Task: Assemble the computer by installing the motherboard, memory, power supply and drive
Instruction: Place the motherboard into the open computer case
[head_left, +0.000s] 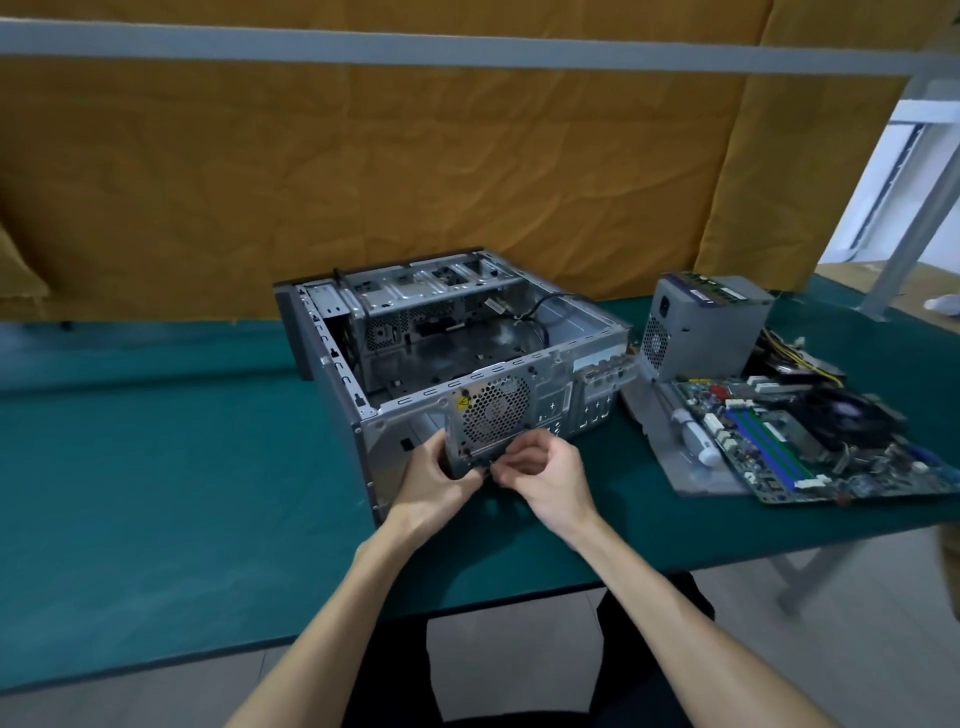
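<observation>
Case (332, 415) open side up on green table (156, 441), rear panel toward the person. Both hands at lower edge of rear fan grille (491, 410). Left hand (441, 480) wrapped around lower left corner of the fan bracket. Right hand (545, 467) curled, fingertips pinched at the bracket's bottom edge; whether a screw or a tab sits in the pinch cannot be told.

Case interior bare of boards; only loose black cables (540, 317) and drive cage (415, 296) visible inside.

Motherboard (810, 447) flat on the table, well to the right of the hands and beside the case. Long axis running from near the case's rear corner away to the right and toward the person. Cooler (852, 415) mounted on its far half. White tube (696, 436) lying along its left edge.

Power supply (701, 327) standing behind the motherboard, memory stick (711, 283) resting on top of it.

Right hand nearer to the board by a clear margin. Probable next move: release of the bracket, reach to the right, lift by the board's edges. Likely requirement: turn of the board to bring its port edge toward the rear panel before lowering into the case.
</observation>
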